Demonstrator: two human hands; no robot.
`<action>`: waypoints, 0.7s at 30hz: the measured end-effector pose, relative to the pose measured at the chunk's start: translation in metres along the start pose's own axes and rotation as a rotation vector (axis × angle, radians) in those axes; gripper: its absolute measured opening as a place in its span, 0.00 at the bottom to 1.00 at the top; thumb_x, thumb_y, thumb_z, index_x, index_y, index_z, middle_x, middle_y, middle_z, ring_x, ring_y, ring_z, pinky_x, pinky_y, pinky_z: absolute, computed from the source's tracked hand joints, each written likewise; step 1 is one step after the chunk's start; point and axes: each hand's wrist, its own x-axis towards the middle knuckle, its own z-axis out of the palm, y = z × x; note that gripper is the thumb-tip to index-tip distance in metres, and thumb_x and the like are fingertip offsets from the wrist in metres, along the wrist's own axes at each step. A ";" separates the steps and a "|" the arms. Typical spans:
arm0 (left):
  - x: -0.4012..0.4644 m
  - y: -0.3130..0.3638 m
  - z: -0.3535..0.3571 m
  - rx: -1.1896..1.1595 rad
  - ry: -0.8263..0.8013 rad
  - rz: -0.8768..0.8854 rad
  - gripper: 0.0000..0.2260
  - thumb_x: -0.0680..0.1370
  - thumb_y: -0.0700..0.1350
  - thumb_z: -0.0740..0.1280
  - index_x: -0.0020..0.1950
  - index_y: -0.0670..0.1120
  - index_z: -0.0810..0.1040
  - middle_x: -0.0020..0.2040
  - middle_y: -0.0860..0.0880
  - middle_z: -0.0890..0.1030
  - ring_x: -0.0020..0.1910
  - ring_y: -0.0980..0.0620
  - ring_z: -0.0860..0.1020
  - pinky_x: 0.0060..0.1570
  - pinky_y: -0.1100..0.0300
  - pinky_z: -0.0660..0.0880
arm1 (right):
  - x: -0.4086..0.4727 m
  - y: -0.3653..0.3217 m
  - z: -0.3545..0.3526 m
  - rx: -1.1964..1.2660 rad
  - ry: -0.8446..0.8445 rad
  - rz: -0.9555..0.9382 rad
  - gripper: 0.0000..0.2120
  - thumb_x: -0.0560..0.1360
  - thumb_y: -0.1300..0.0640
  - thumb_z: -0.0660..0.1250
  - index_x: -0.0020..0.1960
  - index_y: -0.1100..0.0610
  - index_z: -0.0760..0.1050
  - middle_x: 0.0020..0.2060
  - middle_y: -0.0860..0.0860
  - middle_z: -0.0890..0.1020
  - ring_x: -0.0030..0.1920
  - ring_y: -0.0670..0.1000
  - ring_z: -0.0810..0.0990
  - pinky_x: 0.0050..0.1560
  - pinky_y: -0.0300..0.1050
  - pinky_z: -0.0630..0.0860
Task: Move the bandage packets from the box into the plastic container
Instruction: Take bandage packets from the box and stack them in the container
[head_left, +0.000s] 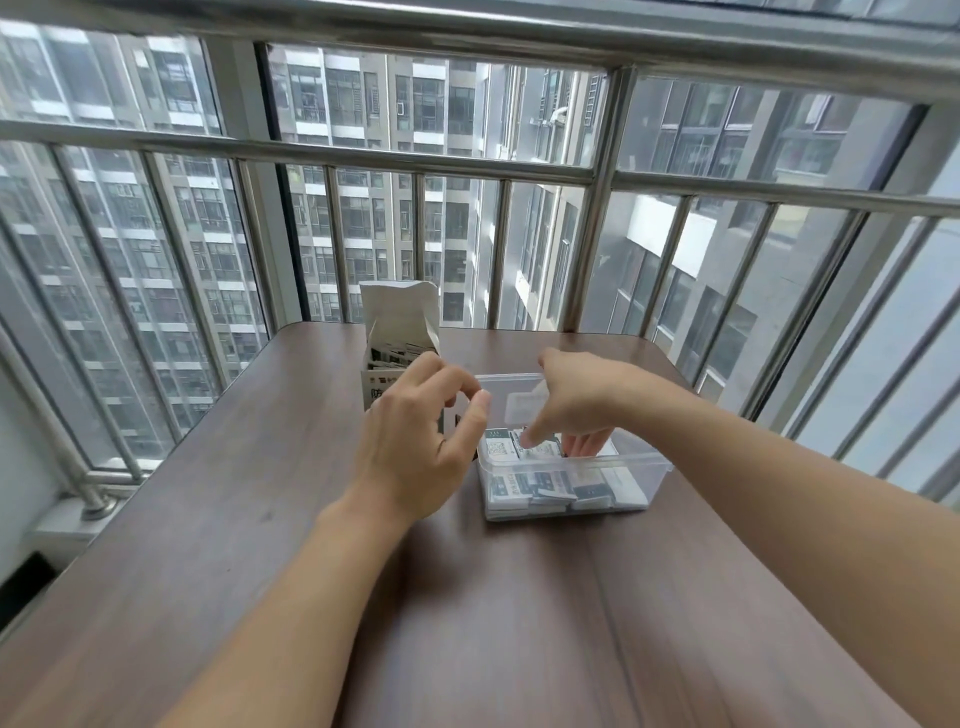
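The open box (387, 358) stands upright near the far edge of the desk (260, 519), left of centre, lid flap raised, with bandage packets (395, 351) visible on edge inside its mouth. The plastic container (571, 467), clear-walled, sits just beside the box on its right, toward the middle of the desk. A layer of packets already lies flat across its floor, and further packets (511, 448) rest on top at the left side.

The right hand (574, 402) reaches down into the container, fingers pointing downward, the fingertips (530, 439) touching the upper packets. Whether it pinches a packet or merely presses one flat cannot be told; the fingers on the far side are partly hidden by the wall. The left hand (415, 441) hovers between box and container, fingers loosely curled and apart, holding nothing, and covers the lower front of the box.

Assessment: the step in hand appears to be settling a packet into the container, with the box not yet emptied.

Recommendations for the step:
- Lay each packet flat and square to the walls so the stack stays level and room remains.
- Release low, at the stack, rather than dropping from the rim.
- Keep the right hand's wrist clear of the near rim; the light container may slide or tip.
- Steady the box with the left hand while drawing packets; standing tall with its flap up, it is likely to topple.
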 end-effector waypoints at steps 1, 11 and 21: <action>0.000 0.000 0.000 0.001 0.004 0.002 0.12 0.79 0.54 0.62 0.43 0.49 0.80 0.39 0.62 0.70 0.34 0.57 0.72 0.34 0.59 0.70 | 0.000 0.000 0.001 -0.005 0.012 0.003 0.32 0.70 0.53 0.80 0.63 0.62 0.65 0.39 0.61 0.85 0.35 0.56 0.88 0.38 0.52 0.86; 0.000 -0.001 0.001 0.004 0.004 0.000 0.13 0.80 0.53 0.61 0.42 0.49 0.79 0.38 0.62 0.69 0.37 0.62 0.72 0.35 0.60 0.68 | -0.003 -0.008 0.009 -0.034 0.009 0.037 0.40 0.68 0.50 0.82 0.67 0.61 0.60 0.43 0.59 0.85 0.40 0.58 0.88 0.43 0.54 0.86; 0.001 -0.003 0.001 0.011 -0.001 -0.003 0.15 0.80 0.55 0.60 0.43 0.49 0.79 0.39 0.60 0.70 0.37 0.62 0.72 0.36 0.57 0.70 | -0.006 -0.006 0.006 0.094 0.011 0.032 0.37 0.68 0.50 0.82 0.64 0.58 0.60 0.40 0.60 0.85 0.37 0.56 0.87 0.36 0.47 0.85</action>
